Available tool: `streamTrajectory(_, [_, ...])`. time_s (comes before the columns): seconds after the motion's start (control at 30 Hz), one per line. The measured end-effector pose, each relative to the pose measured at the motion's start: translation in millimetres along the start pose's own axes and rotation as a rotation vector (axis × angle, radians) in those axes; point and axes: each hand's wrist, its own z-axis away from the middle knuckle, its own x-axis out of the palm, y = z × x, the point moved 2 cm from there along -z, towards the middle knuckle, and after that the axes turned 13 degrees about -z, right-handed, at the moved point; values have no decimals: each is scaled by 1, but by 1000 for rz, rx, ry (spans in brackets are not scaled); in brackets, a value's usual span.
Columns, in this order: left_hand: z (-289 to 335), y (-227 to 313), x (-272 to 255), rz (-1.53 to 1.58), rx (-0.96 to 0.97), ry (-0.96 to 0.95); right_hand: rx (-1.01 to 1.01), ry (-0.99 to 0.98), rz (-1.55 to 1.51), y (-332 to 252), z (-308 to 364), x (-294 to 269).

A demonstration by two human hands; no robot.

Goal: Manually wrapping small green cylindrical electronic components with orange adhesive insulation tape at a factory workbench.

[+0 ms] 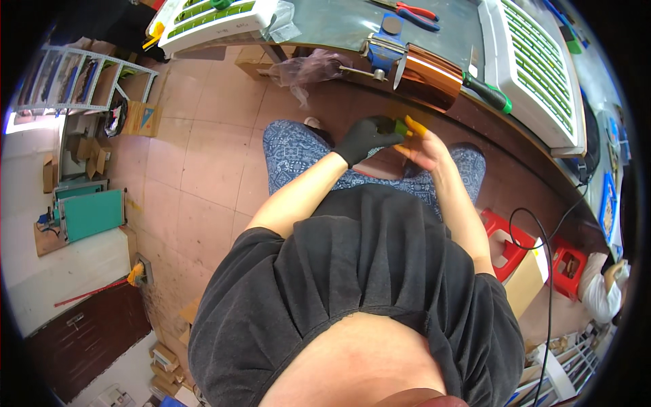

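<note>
My left hand (369, 140), in a black glove, is closed with its fingertips on a small green piece (401, 127). Close against it is my right hand (423, 146), bare but for yellow covers on its fingers. Its fingers are apart around the glove's tips, and one yellow fingertip lies beside the green piece. Both hands are above my lap, below the bench edge. Just beyond them a blue vise (388, 51) is fixed to the bench, with a shiny copper-brown curved sheet (428, 78) next to it.
On the bench (325, 26) lie red-and-blue pliers (415, 15) and a tool with a black-and-green handle (487, 91). White trays of green pieces stand at left (217, 28) and right (536, 74). A plastic bag (308, 71) hangs below. A black cable (548, 271), red stools (500, 245) and another person (600, 292) are at right.
</note>
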Motion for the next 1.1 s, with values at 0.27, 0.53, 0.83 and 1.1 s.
streamTrajectory(0.27, [-6, -43, -2, -233, 156, 21, 55, 62, -34, 2, 1, 3])
streamTrajectory(0.53, [-15, -24, 6, -494, 158, 13, 140, 93, -138, 8, -7, -3])
streamTrajectory(0.83, [-25, -58, 9, 12, 375, 95, -100, -177, 8, -2, 28, -18])
streamTrajectory(1.1, [-13, -59, 14, -429, 306, 107, -379, 144, 558, 11, 16, 17])
